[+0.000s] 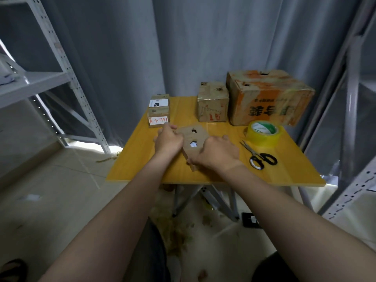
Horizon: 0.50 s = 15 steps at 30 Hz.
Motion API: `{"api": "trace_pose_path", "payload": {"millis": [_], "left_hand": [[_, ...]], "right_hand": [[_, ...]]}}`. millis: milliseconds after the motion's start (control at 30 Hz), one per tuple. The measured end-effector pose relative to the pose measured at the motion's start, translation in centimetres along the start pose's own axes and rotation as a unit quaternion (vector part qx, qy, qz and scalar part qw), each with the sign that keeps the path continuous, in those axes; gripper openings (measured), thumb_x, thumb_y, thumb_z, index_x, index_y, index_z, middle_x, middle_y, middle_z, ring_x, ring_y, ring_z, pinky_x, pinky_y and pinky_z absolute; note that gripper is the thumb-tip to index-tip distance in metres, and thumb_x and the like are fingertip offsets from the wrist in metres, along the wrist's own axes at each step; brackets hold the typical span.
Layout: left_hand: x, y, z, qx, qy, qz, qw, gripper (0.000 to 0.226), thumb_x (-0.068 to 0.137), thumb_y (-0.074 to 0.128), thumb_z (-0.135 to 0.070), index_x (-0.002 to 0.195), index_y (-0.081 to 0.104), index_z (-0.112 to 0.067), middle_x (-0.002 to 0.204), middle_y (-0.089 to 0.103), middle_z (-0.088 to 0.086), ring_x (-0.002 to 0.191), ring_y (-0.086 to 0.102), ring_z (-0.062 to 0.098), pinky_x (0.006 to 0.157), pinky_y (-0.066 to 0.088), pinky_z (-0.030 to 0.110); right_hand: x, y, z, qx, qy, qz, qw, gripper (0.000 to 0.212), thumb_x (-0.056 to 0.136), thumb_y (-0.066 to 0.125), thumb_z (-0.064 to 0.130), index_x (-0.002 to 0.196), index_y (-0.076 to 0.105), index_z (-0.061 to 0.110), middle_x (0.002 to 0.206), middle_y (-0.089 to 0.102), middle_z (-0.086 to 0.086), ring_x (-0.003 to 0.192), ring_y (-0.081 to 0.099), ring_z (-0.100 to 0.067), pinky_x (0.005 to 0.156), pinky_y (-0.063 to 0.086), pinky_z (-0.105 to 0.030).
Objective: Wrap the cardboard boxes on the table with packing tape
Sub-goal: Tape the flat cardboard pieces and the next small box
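Two grey metal racks flank the room, a left rack (pixel 67 64) and a right rack (pixel 350 98), with a grey curtain (pixel 122 58) behind and a tiled floor (pixel 50 180) below. One yellow folding surface (pixel 142 159) stands between them.

Boxes counted on it: five.
- One large box (pixel 268 96) with orange print sits at the far right corner.
- One medium box (pixel 212 102) stands just beside it, to its left.
- Two small labelled boxes (pixel 158 110) sit together at the far left edge.
- One holed box (pixel 193 139) is at the centre, tilted, between both hands.

The left hand (pixel 168 140) grips its left side, fingers curled round it. The right hand (pixel 217 152) grips its near right edge, fingers likewise curled.

One roll of yellow tape (pixel 263 133) lies just in front of the large box. One pair of black-handled scissors (pixel 258 154) lies just beside the roll, nearer the person, untouched.
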<state>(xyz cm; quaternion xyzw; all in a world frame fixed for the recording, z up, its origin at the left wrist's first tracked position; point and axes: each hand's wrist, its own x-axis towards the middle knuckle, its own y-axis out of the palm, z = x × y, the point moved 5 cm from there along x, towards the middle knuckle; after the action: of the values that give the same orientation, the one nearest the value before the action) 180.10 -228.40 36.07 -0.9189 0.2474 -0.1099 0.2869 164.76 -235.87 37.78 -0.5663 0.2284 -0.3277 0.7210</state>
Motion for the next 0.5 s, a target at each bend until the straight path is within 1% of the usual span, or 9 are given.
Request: {"api": "trace_pose_path", "payload": {"millis": [67,100,167,200,267,333,367,433,500], "left_hand": [[0.2,0.7,-0.5,0.036,0.039,0.005,0.999,0.038,0.097,0.058,-0.029,0.133,0.049,-0.032,0.145,0.051,0.007,0.133,0.045,0.037,0.110,0.040,0.045],[0.3,1.2,-0.6,0.056,0.051,0.019,0.997,0.046,0.098,0.058,-0.031,0.142,0.046,-0.033,0.151,0.046,0.007,0.137,0.040,0.038,0.111,0.036,0.045],[0.9,2.0,-0.7,0.089,0.056,0.053,0.993,0.055,0.100,0.057,-0.038,0.153,0.039,-0.037,0.158,0.042,0.006,0.142,0.034,0.038,0.116,0.032,0.048],[1.3,2.3,-0.6,0.104,0.051,0.062,0.991,0.057,0.100,0.057,-0.042,0.154,0.038,-0.039,0.158,0.044,0.005,0.143,0.034,0.037,0.117,0.033,0.051],[2.1,2.2,0.0,0.145,0.032,0.052,0.988,0.058,0.097,0.057,-0.053,0.151,0.042,-0.042,0.155,0.049,0.004,0.142,0.036,0.037,0.114,0.033,0.052],[2.3,1.8,0.6,0.170,0.006,0.032,0.985,0.061,0.092,0.057,-0.065,0.148,0.044,-0.045,0.150,0.050,0.007,0.140,0.037,0.040,0.110,0.034,0.051],[2.2,1.6,1.1,0.174,-0.002,0.027,0.984,0.063,0.091,0.057,-0.069,0.147,0.043,-0.045,0.149,0.050,0.008,0.139,0.037,0.040,0.110,0.034,0.051],[1.9,1.4,1.8,0.174,-0.005,0.018,0.984,0.063,0.090,0.056,-0.071,0.145,0.042,-0.043,0.146,0.051,0.011,0.138,0.038,0.041,0.110,0.034,0.050],[1.8,1.3,2.2,0.167,0.000,0.005,0.986,0.061,0.091,0.058,-0.068,0.142,0.044,-0.037,0.144,0.051,0.012,0.137,0.039,0.040,0.109,0.034,0.049]], "right_hand": [[-0.1,-0.1,-0.5,0.024,-0.004,0.021,0.999,0.052,0.068,0.078,0.069,0.090,0.064,0.025,0.103,0.063,0.001,0.122,0.047,-0.029,0.078,0.042,-0.039],[0.0,-0.1,-0.5,0.033,-0.011,0.039,0.999,0.048,0.067,0.079,0.065,0.091,0.066,0.025,0.103,0.062,0.002,0.122,0.046,-0.028,0.081,0.045,-0.039],[0.5,0.0,-0.6,0.048,-0.041,0.078,0.995,0.053,0.068,0.083,0.056,0.110,0.066,0.028,0.117,0.059,0.004,0.123,0.045,-0.027,0.094,0.050,-0.045],[0.9,0.2,-0.8,0.055,-0.054,0.095,0.992,0.057,0.069,0.084,0.052,0.118,0.063,0.031,0.123,0.056,0.005,0.124,0.044,-0.026,0.100,0.049,-0.048],[1.9,0.3,-1.9,0.064,-0.066,0.094,0.991,0.050,0.075,0.082,0.045,0.121,0.062,0.036,0.125,0.052,0.008,0.127,0.045,-0.023,0.113,0.038,-0.058],[3.2,0.4,-3.4,0.070,-0.073,0.050,0.994,0.033,0.087,0.074,0.035,0.119,0.064,0.038,0.129,0.055,0.008,0.133,0.044,-0.023,0.120,0.022,-0.064],[3.9,0.6,-4.1,0.081,-0.077,0.022,0.993,0.030,0.092,0.069,0.029,0.120,0.064,0.037,0.133,0.057,0.007,0.135,0.045,-0.024,0.121,0.023,-0.062],[4.7,0.9,-4.9,0.126,-0.092,-0.011,0.988,0.037,0.093,0.065,0.019,0.127,0.062,0.032,0.136,0.059,0.005,0.133,0.048,-0.024,0.117,0.037,-0.049],[5.8,1.5,-4.8,0.135,-0.117,-0.015,0.984,0.053,0.088,0.065,0.023,0.140,0.053,0.033,0.140,0.055,0.006,0.131,0.044,-0.020,0.112,0.041,-0.042]]}}
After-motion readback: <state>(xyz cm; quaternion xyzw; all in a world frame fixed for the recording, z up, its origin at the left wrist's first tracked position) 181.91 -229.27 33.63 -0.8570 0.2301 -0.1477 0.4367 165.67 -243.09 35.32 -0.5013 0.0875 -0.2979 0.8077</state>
